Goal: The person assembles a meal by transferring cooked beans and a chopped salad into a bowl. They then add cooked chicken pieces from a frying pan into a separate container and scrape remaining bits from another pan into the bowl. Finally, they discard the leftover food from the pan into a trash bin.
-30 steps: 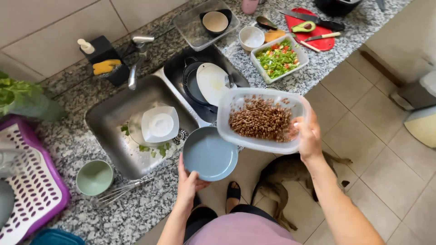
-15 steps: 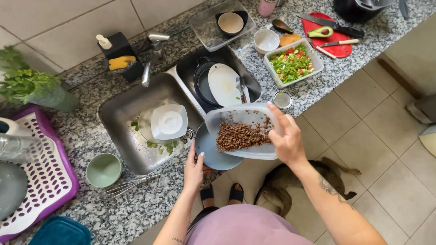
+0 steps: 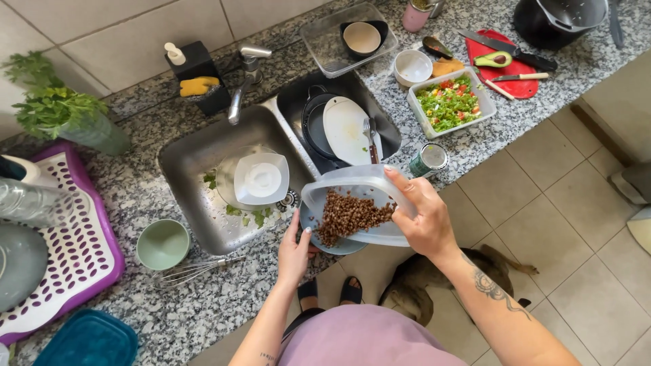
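Note:
My right hand [image 3: 419, 220] grips the right end of a clear plastic container [image 3: 352, 188] and tilts it down to the left. Brown lentils [image 3: 349, 214] have slid to its lower left end. Beneath that end sits a blue-grey plate [image 3: 343, 245], mostly hidden by the container. My left hand [image 3: 295, 254] holds the plate's left rim at the counter's front edge. The steel sink [image 3: 193, 176] is just beyond, with a white square bowl [image 3: 260, 178] and green scraps in it.
The right basin holds a dark pan, a white board [image 3: 344, 129] and a fork. A tin can [image 3: 428, 160], a chopped salad dish [image 3: 449, 103] and a red board with avocado [image 3: 498, 59] lie right. A green bowl [image 3: 163, 245], whisk and purple drying rack [image 3: 68, 244] lie left. A dog [image 3: 434, 281] stands at my feet.
The container has gone from level to steeply tilted leftward, and the lentils slid into its lower end over the plate. Both hands moved toward the sink edge.

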